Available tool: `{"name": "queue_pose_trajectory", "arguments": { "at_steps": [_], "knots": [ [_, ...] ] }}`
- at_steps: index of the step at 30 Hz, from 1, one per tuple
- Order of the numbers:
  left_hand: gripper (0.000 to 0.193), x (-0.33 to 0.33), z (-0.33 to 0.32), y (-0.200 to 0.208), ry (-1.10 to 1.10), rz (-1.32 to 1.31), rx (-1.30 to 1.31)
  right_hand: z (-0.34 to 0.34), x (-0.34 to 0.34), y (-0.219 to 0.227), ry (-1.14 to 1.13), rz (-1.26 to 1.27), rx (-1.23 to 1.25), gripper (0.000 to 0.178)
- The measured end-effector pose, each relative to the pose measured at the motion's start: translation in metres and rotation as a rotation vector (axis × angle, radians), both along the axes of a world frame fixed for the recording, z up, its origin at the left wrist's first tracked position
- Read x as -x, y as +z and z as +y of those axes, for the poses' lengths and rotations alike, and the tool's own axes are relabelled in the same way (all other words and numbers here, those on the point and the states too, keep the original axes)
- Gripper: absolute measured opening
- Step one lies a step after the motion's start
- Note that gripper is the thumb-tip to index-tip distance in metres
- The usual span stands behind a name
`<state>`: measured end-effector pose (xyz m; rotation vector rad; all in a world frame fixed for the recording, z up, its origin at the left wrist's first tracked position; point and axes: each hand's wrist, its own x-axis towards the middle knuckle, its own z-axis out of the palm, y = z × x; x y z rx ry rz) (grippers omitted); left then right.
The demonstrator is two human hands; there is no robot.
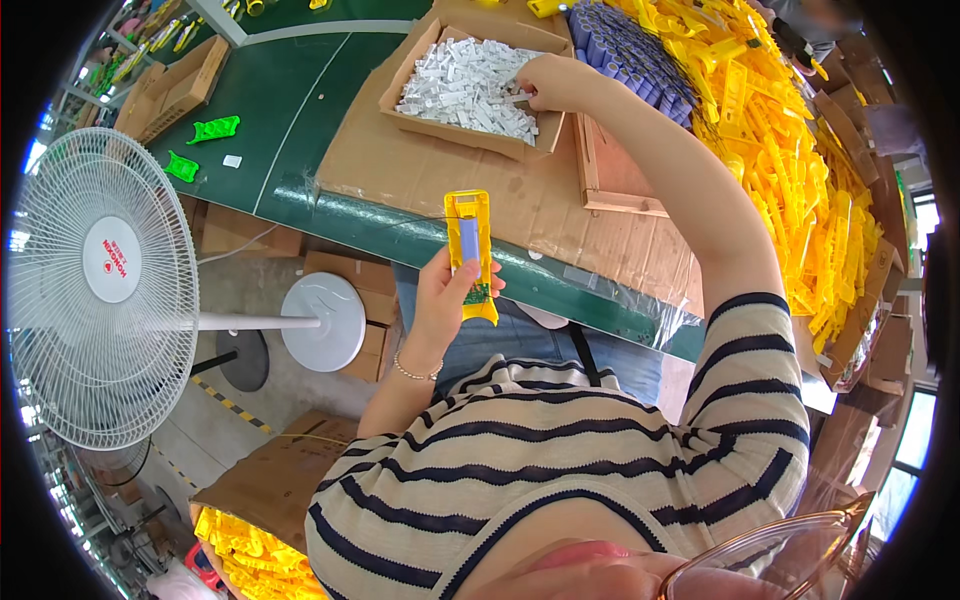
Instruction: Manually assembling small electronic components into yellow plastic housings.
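Observation:
My left hand is closed around a yellow plastic housing, held upright over the table's near edge. Inside the housing lies a blue-purple cylindrical battery cell, and a small green circuit board shows at its lower end by my thumb. A thin dark wire runs out near the top. My right arm reaches far forward; my right hand is pinched at the right side of a shallow cardboard box. Many small white plastic parts fill that box. One white part appears between my right fingertips.
Right of the box stand many purple battery cells and a wooden tray. A large heap of yellow housings covers the right side. Two green plastic pieces lie on the left. A white fan stands beside the table.

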<state>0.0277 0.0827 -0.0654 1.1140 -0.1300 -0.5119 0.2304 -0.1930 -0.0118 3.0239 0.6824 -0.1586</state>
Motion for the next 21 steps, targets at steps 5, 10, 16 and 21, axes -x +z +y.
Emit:
{"name": "queue_pose_trajectory", "arguments": {
  "at_steps": [5, 10, 16, 21],
  "knots": [
    [0.035, -0.008, -0.004, 0.002, 0.015, 0.009, -0.006, -0.020, -0.006, 0.025, -0.265, -0.170, -0.529, 0.020],
    [0.033, -0.006, -0.002, -0.005, 0.049, 0.060, 0.030, -0.026, 0.024, 0.087, -0.209, -0.571, -0.731, 0.018],
    [0.031, -0.008, -0.006, -0.006, 0.052, 0.052, 0.008, -0.067, 0.082, 0.278, -0.118, -1.681, -0.813, 0.013],
    [0.029, -0.014, -0.020, 0.006, 0.025, -0.046, -0.004, -0.175, 0.048, 0.372, -0.206, -1.834, -0.452, 0.020]
  ]
}}
